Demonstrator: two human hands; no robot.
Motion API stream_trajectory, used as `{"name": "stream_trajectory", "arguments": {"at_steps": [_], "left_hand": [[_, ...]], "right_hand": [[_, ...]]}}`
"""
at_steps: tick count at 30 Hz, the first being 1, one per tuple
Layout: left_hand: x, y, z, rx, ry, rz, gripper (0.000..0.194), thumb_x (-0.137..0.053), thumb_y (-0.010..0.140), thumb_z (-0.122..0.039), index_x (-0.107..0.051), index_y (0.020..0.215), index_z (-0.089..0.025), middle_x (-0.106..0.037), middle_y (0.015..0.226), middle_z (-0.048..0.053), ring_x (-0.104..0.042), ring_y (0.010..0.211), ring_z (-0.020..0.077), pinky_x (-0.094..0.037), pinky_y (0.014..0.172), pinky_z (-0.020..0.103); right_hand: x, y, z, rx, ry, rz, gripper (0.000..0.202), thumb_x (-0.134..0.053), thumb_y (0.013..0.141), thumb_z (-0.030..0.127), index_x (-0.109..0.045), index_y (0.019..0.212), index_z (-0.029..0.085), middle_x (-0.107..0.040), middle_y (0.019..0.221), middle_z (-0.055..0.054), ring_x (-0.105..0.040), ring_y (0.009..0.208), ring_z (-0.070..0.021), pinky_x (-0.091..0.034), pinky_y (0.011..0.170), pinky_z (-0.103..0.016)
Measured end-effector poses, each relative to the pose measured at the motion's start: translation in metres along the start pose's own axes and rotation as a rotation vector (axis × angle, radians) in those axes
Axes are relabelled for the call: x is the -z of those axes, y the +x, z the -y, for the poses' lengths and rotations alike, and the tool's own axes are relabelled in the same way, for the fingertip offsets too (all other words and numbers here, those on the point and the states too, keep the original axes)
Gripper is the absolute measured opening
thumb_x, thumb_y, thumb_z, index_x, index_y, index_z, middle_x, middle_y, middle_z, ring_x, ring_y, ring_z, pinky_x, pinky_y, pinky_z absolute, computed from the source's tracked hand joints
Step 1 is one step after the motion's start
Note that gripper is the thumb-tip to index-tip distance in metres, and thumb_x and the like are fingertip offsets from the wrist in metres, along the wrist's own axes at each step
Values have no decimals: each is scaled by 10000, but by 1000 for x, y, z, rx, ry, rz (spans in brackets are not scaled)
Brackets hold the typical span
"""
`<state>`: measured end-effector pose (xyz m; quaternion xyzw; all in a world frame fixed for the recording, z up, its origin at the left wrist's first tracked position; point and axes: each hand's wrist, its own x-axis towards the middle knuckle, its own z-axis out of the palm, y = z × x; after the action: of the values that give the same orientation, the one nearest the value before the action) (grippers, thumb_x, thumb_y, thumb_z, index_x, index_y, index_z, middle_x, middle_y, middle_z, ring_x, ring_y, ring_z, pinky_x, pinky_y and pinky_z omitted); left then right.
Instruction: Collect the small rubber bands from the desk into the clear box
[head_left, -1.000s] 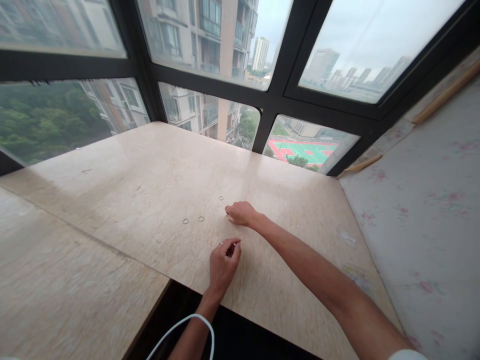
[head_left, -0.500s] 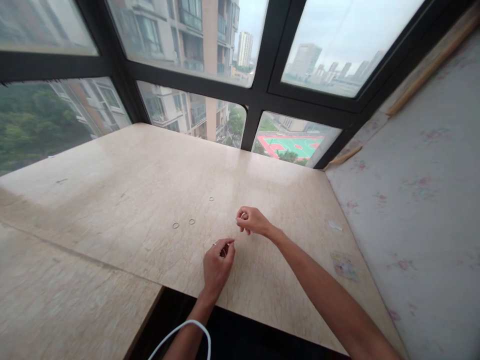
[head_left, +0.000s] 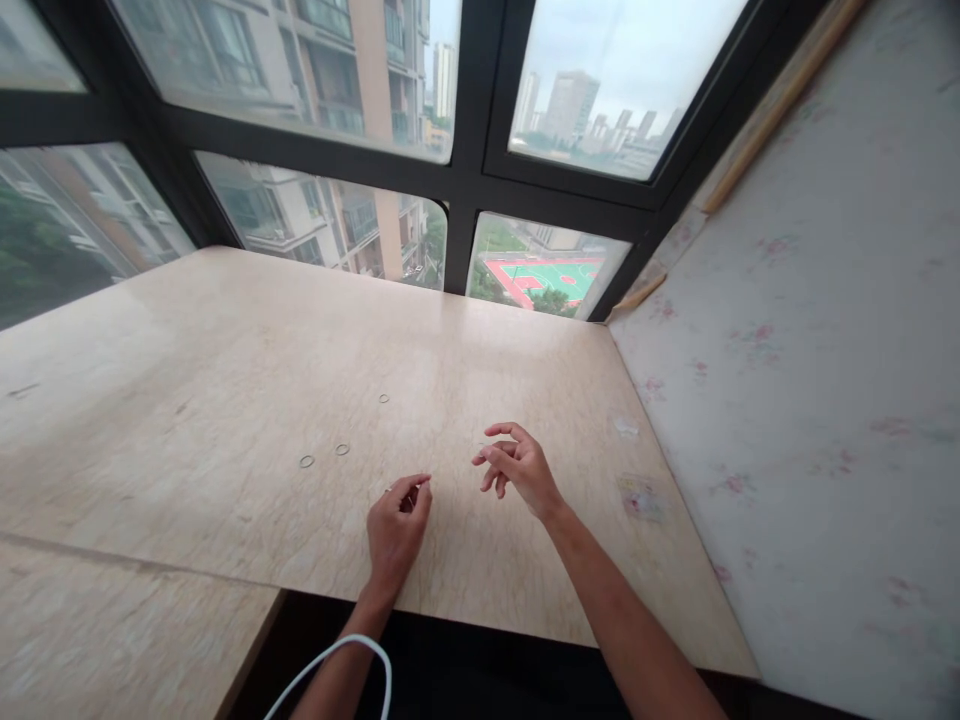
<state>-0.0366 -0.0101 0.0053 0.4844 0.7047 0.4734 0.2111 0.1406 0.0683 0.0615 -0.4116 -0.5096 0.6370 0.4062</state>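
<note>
Three thin rings lie on the table, two toward ten o'clock and one toward twelve from the left hand; its grip is closed, contents hidden. Right hand: grip loosely open, any hold unclear. Clear packet, toward four o'clock: print illegible.

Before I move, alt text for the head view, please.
Left hand curled, right hand loosely open, over a pale counter; whether they hold anything is unclear. Three rings lie left, a clear packet right, near the wall; windows behind.
</note>
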Motion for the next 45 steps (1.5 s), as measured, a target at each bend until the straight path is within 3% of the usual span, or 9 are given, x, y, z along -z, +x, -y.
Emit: {"name": "stream_trajectory", "arguments": {"at_steps": [6,12,23,38,45], "left_hand": [[-3,3,0,24,87,13,262,-549,786,-378,-721,873,-202,-728,834,36,-634,670,183,-485,647,294],[-4,6,-1,40,196,14,278,-540,779,-398,-718,893,-217,-726,823,25,-647,711,199,-481,683,302],[-5,8,-9,42,345,1,290,-503,799,-370,-708,915,-200,-709,776,37,-641,703,198,-455,666,288],[-9,8,-15,52,507,-42,309,-480,827,-379,-712,920,-197,-712,784,58,-635,718,208,-435,676,290],[-11,7,-21,78,566,-40,314,-470,839,-364,-713,944,-195,-721,825,77,-641,757,225,-436,688,305]], "right_hand": [[23,-46,-1,17,-3,-175,316,-694,776,404,-638,970,161,-744,828,-84,-721,607,-190,-501,394,-199],[52,-87,-1,36,12,-283,326,-690,786,436,-633,957,163,-740,854,-96,-724,631,-202,-519,418,-220],[88,-138,6,11,30,-343,356,-724,761,452,-609,950,173,-741,880,-107,-730,663,-225,-517,425,-227],[126,-159,8,-54,45,-398,418,-776,703,433,-622,970,152,-747,893,-116,-726,669,-242,-545,446,-274],[136,-162,21,-87,15,-386,421,-782,695,426,-649,971,137,-747,865,-117,-725,669,-251,-549,463,-296]]}}
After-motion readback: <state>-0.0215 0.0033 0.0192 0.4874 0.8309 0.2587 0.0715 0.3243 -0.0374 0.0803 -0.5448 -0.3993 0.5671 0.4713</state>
